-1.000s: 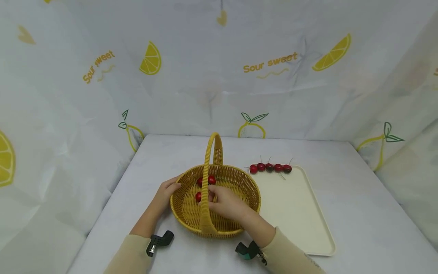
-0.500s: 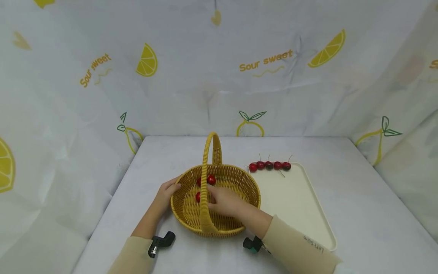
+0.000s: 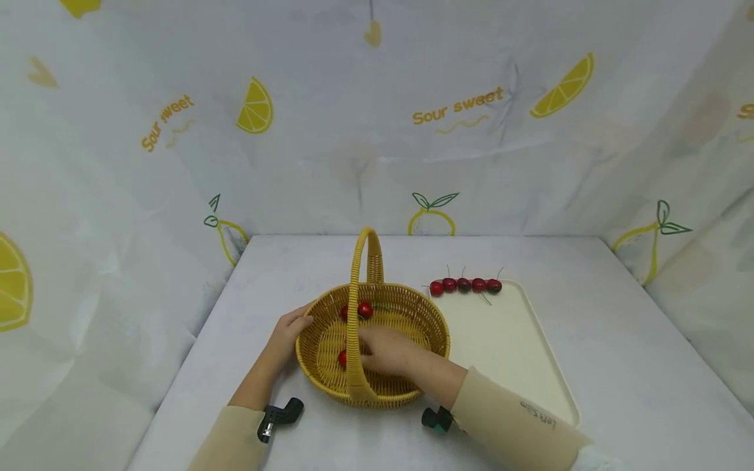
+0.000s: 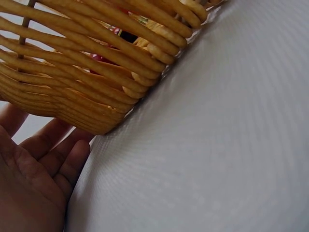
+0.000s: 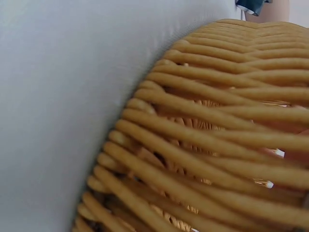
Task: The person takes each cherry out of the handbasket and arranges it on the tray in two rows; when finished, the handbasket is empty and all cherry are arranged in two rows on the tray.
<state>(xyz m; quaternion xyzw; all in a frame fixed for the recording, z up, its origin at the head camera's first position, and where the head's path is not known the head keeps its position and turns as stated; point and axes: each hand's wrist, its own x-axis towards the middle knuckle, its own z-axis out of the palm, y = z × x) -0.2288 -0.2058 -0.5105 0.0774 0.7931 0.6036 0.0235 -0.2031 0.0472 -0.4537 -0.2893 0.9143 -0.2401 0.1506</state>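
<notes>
A yellow-brown wicker basket (image 3: 432,320) with a tall arched handle stands on the white table. My left hand (image 3: 285,337) holds its left side, thumb over the rim; in the left wrist view the fingers (image 4: 53,145) lie against the outer wall. My right hand (image 3: 389,351) reaches over the near right rim into the basket, fingertips hidden behind the handle. A red cherry (image 3: 342,358) shows just left of the handle, by those fingertips; I cannot tell whether they pinch it. Two more cherries (image 3: 365,309) lie farther back in the basket, one partly behind the handle.
A cream tray (image 3: 506,347) lies right of the basket, partly under my right forearm. Along its far edge sits a row of several dark red cherries (image 3: 464,285) with stems. A printed cloth (image 3: 330,131) hangs behind and beside the table (image 3: 601,327).
Within the basket, the cherry by the handle has shifted toward me, and my right hand has moved slightly the same way. My left hand stays on the rim.
</notes>
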